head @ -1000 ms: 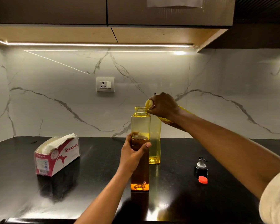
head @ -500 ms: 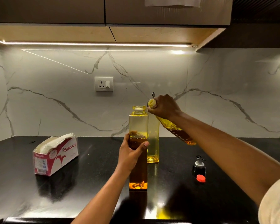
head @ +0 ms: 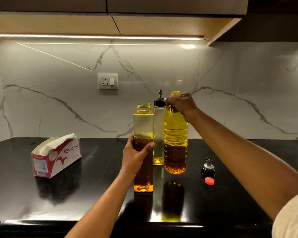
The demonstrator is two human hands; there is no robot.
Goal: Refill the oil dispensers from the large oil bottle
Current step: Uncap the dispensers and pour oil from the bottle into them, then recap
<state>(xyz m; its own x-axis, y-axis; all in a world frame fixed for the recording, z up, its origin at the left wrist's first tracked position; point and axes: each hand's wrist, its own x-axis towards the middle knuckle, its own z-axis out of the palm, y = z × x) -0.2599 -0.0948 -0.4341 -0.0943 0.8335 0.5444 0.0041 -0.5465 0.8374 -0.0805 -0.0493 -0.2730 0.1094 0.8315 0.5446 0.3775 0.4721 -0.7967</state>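
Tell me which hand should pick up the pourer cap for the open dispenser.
Right. The right hand is nearer the pourer cap, once it releases the large bottle; the left hand steadies the dispenser.

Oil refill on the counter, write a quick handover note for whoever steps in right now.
Left hand: gripping the open square dispenser, upright on the black counter, about two-thirds full of oil, no cap.
Right hand: holding the large oil bottle by its neck, upright, base at or just above the counter, under half full.
Second dispenser: behind, pourer cap on, only a little oil at the bottom.
Loose pourer cap and red cap lie to the right.
Done: first dispenser largely filled. Left: cap it, uncap and fill the second, close the big bottle.
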